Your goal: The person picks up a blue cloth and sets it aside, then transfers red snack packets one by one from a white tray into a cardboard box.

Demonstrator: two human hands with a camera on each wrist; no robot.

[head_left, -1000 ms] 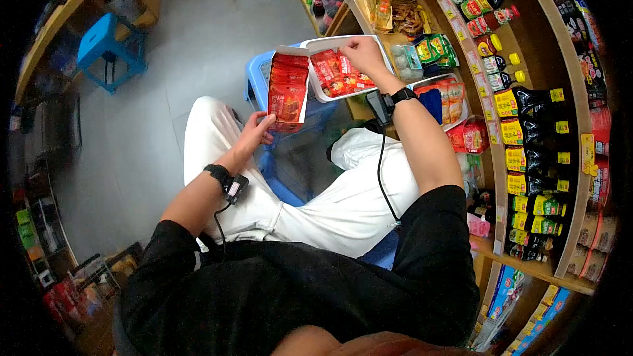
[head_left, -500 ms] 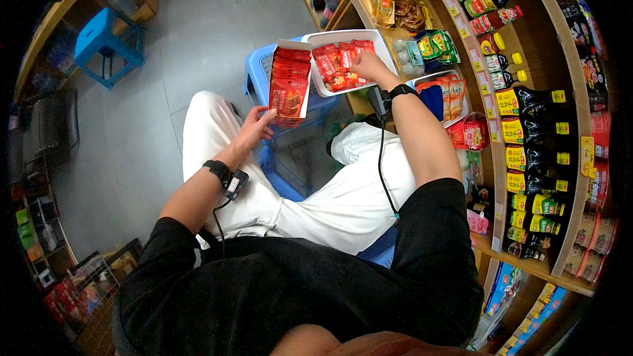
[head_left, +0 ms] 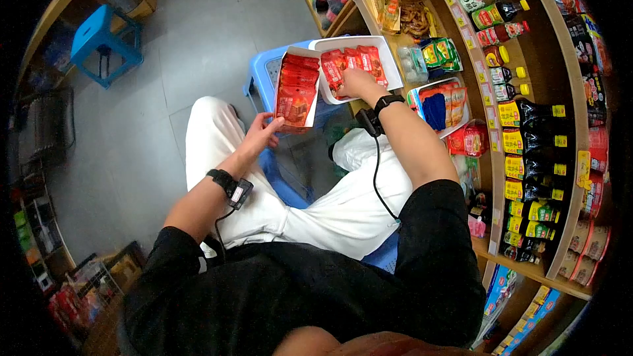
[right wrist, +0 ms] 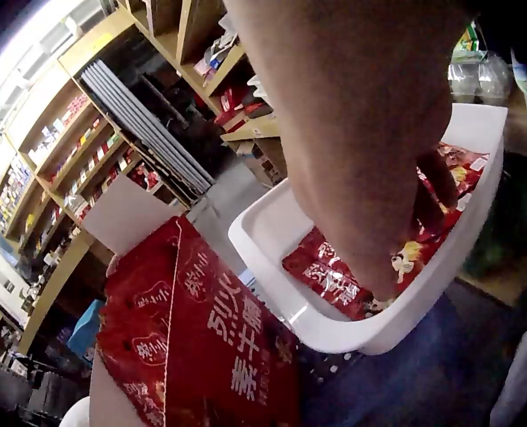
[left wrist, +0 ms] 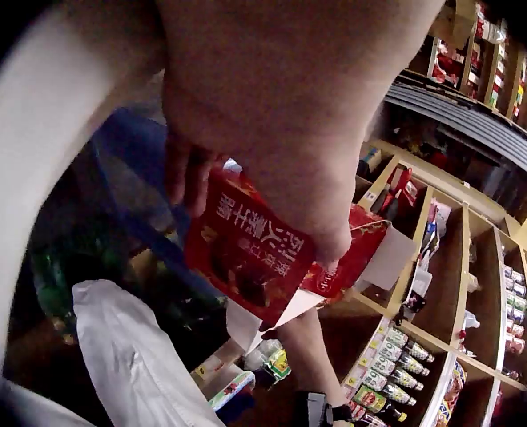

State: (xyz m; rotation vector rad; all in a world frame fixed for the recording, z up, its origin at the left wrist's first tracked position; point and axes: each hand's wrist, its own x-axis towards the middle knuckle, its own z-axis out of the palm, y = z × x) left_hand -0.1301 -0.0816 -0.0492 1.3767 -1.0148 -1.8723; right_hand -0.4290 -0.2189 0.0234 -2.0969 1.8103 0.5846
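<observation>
My left hand [head_left: 264,133] grips the near left corner of an open carton [head_left: 297,92] filled with red packets; in the left wrist view the thumb and fingers lie on either side of the carton [left wrist: 250,245]. Right beside it is a white tub [head_left: 394,69] with rows of red packets [head_left: 372,60]. Over the tub's near part, my right hand [head_left: 360,84] reaches down. The right wrist view shows its thumb and spread fingers touching packets [right wrist: 321,267] inside the tub [right wrist: 366,334]. Its fingertips are partly hidden.
Carton and tub rest on a blue stool [head_left: 267,69]. To the right, a second white tub [head_left: 468,109] holds packets and something dark blue. Shelves with sauce bottles [head_left: 517,138] line the right side. Another blue stool [head_left: 99,36] stands at the far left.
My right hand has moved from the tub's far part toward its near edge, uncovering packets in the middle. My left hand keeps its grip on the carton.
</observation>
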